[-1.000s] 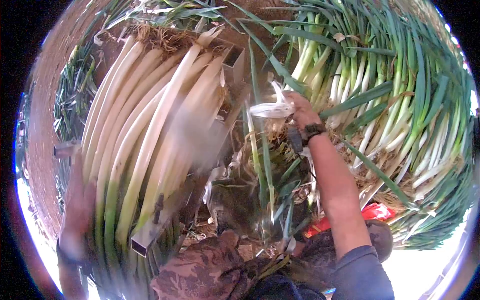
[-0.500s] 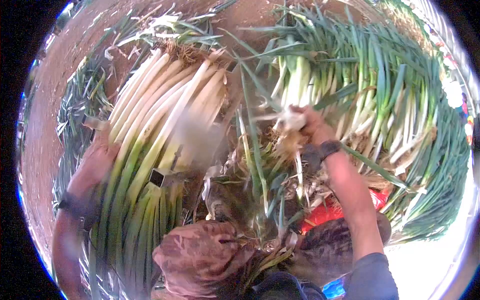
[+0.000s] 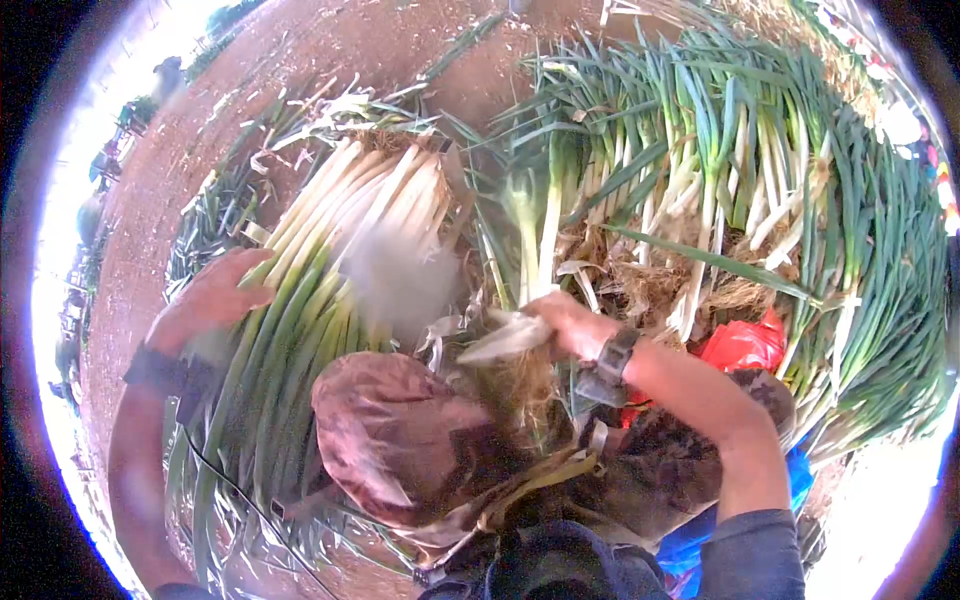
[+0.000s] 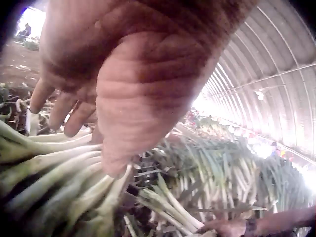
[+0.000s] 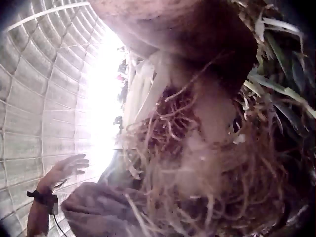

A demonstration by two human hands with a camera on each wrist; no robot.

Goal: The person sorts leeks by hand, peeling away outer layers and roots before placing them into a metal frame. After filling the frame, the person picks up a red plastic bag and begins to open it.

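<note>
My left hand (image 3: 215, 295) is at the left side of a pile of peeled green onions (image 3: 300, 290), fingers extended and holding nothing. In the left wrist view its palm (image 4: 143, 94) and spread fingers hang over the white stalks. Before my lap, my right hand (image 3: 575, 325) grips green onions (image 3: 528, 240) near the root end, their stalks pointing away from me. A pale loose skin (image 3: 505, 338) sticks out to the left of that hand. Tangled brown roots (image 5: 197, 173) dangle below my right palm in the right wrist view.
A wide heap of unpeeled green onions (image 3: 700, 150) curves round the right side. Leaf scraps (image 3: 340, 115) lie beyond the peeled pile on bare soil (image 3: 330, 50). A red bag (image 3: 745, 345) sits by my right knee; my left knee (image 3: 400, 430) is raised beside the pile.
My right hand has drawn nearer to my lap, and green onion stalks now stand out beyond it. My left hand has shifted along the peeled pile's left side. The head view has tilted up.
</note>
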